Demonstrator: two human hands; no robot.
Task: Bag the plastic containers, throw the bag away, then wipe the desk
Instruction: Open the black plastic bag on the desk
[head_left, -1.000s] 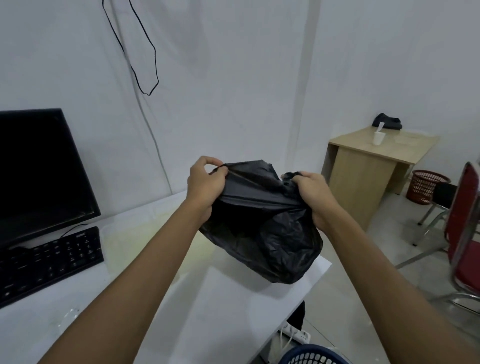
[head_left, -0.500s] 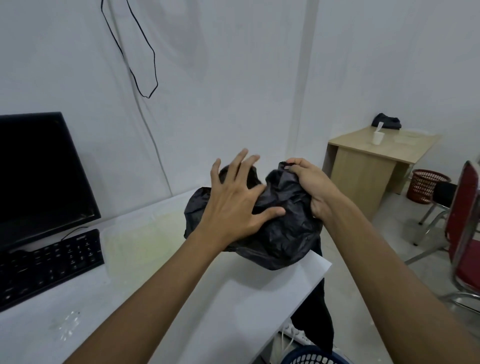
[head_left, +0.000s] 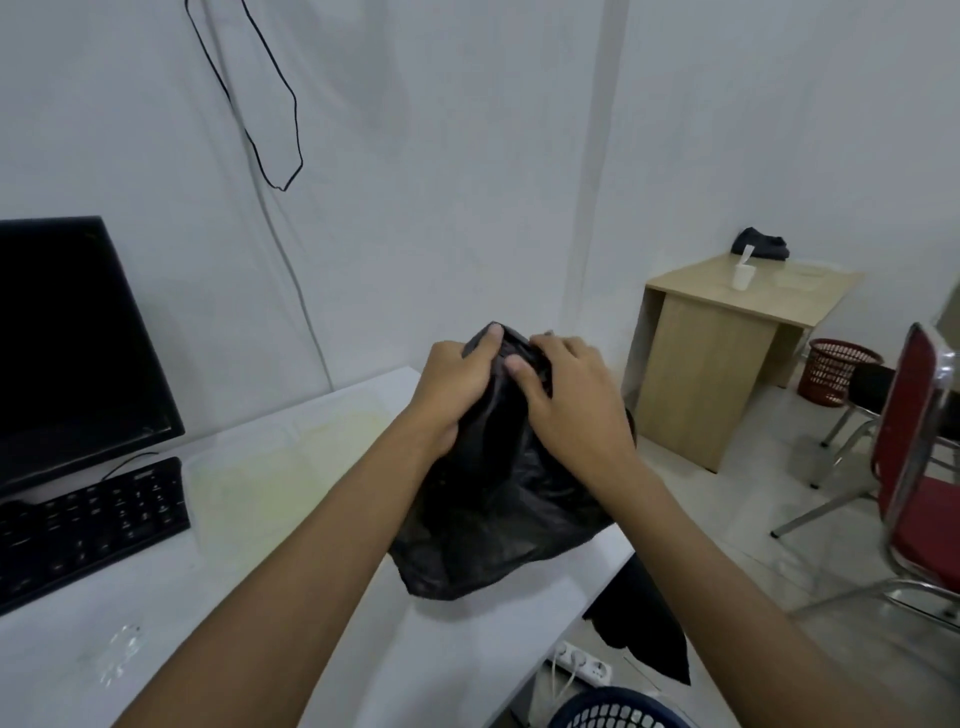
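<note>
Over the white desk (head_left: 270, 639), left hand (head_left: 457, 395) and right hand (head_left: 576, 405) clench the black bag (head_left: 498, 525) (bunched top).

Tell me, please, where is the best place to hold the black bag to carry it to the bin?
Probably the gathered neck at the top of the black bag, taken from above. Both the left hand and the right hand already bunch it there, and the full body hangs below, resting on the desk corner.

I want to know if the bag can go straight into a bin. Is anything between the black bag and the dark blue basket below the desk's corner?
Nothing visible blocks it. Both hands, left hand and right hand, grip the black bag on the white desk corner; the blue basket sits on the floor below, only partly in view.
</note>
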